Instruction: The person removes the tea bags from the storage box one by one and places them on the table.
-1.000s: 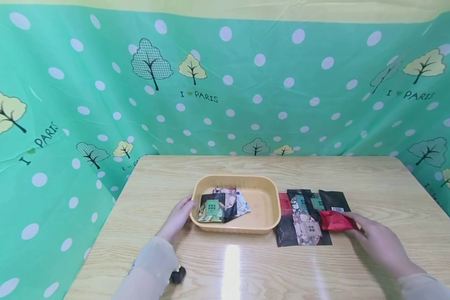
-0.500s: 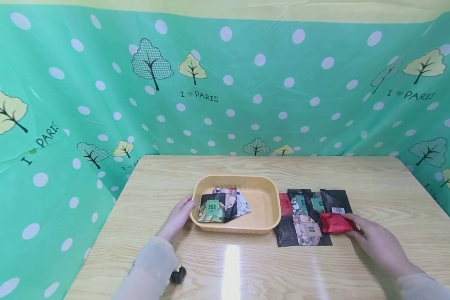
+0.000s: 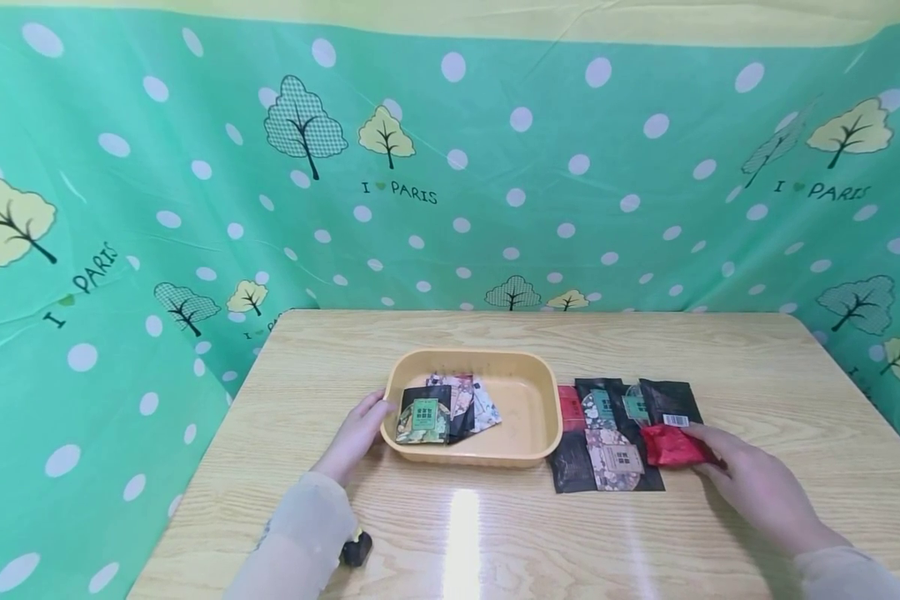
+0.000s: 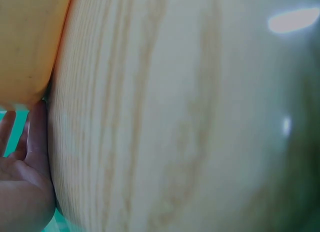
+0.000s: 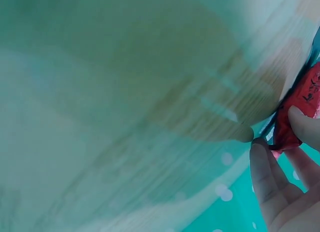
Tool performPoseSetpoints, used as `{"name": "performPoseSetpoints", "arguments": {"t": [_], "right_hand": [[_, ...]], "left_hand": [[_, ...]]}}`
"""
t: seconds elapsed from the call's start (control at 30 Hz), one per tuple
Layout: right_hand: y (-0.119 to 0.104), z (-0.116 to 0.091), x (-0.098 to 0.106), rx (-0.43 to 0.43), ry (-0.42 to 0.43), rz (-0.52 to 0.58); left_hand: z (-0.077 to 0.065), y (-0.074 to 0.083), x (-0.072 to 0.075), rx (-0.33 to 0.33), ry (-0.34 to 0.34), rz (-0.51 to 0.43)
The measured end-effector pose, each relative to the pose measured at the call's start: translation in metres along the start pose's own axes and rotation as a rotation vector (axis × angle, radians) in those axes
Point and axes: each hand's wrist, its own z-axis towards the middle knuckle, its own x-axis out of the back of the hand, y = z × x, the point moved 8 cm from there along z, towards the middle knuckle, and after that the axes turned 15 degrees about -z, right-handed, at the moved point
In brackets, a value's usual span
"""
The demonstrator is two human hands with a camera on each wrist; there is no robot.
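A yellow plastic tray (image 3: 495, 458) sits mid-table with several flat sachets inside; a black one with a green label (image 3: 423, 417) lies foremost. My left hand (image 3: 357, 433) touches the tray's left end, fingers mostly straight against its side in the left wrist view (image 4: 27, 177). To the tray's right my right hand (image 3: 757, 479) pinches a shiny red packet (image 3: 673, 447) between thumb and fingers. Seen from the right wrist, the red packet (image 5: 300, 104) shows dark lettering. Overlapping sachets lie beneath and beside it, including a pink floral one (image 3: 615, 460) and a black one with a barcode (image 3: 671, 400).
A small black object (image 3: 356, 550) lies on the wooden table (image 3: 540, 542) beside the left sleeve. A red sachet (image 3: 570, 408) lies against the tray's right edge. A green dotted curtain (image 3: 450, 167) hangs behind and at both sides of the table.
The red packet and the right fingers have shifted very slightly to the right. The left hand and the tray stay in place.
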Motion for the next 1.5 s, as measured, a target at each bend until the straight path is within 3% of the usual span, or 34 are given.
{"name": "performPoseSetpoints", "arguments": {"t": [0.37,0.77,0.97,1.23,1.5], "right_hand": [[0.001,0.002,0.002,0.012,-0.023,-0.017],[0.001,0.006,0.025,0.083,-0.006,0.003],[-0.013,0.008,0.038,0.064,0.007,0.034],[-0.041,0.011,0.066,0.085,0.115,0.109],[-0.067,0.014,0.076,0.103,0.151,0.162]], "left_hand": [[0.000,0.000,0.002,0.009,0.019,0.001],[0.000,0.001,0.002,0.006,0.012,0.004],[0.000,0.001,0.001,0.007,0.010,-0.002],[0.000,0.001,0.001,0.001,0.013,0.004],[0.001,-0.002,0.001,-0.001,0.010,-0.003]]}}
